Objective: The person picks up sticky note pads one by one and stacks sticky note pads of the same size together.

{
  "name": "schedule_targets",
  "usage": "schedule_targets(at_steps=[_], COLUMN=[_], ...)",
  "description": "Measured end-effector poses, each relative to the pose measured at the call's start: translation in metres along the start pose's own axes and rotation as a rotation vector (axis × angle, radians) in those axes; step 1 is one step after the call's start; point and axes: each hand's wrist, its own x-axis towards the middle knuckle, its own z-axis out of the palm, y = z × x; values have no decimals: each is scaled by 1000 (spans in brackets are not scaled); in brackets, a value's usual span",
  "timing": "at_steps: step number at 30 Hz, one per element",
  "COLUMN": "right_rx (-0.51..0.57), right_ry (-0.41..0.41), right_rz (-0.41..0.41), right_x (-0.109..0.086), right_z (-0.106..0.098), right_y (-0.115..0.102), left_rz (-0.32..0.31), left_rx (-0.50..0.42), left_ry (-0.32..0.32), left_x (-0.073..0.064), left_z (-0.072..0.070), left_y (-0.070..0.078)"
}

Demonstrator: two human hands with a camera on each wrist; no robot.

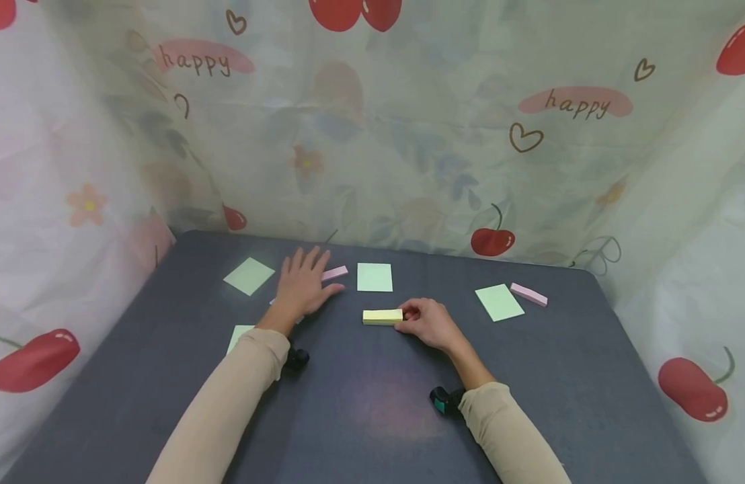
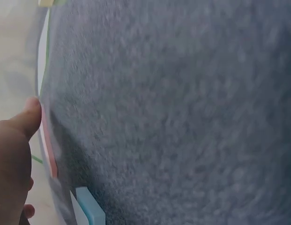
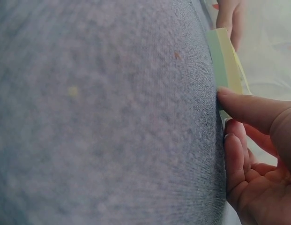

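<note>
We pinch one end of a yellow-and-green pad [image 1: 381, 317] in our right hand [image 1: 432, 324], between our hands | our left hand [image 1: 302, 284], well apart, spreads its fingers near a pink strip [image 1: 335, 273] | beyond the pad, a pale square [image 1: 374, 277] | right of our right hand, a green sheet [image 1: 499, 302]

On my monitor, I watch the person's right hand [image 1: 429, 324] pinch the end of a yellow block [image 1: 381, 317], while the left hand [image 1: 302, 286] spreads near the tabletop's [image 1: 372, 417] far edge beside a pink strip [image 1: 336, 273]. I see a pale green sheet [image 1: 499, 302] towards the far right corner.
</note>
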Motion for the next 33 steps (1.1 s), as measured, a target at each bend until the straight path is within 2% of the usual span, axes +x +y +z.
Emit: schedule_targets(at_steps=[10,16,22,28,30,33], right_rx=[13,24,17,23,28,27], right_ry=[5,5,15,18,17,19], right_rz=[-3,6,-3,7,13,15], right_x=[0,-1,-1,0,-1,-1], right_z=[1,0,-1,0,1,0], right_y=[1,0,0,0,0,0], left_rz=[-21,21,84,85,80,68], left_rx=[83,63,85,114,100,23], left_ry=[-34,27,96,93,84,98], left_x=[8,8,12,12,11,10], left_z=[9,13,12,12,12,9], left_y=[-9,-9,-4,-1,-1,1])
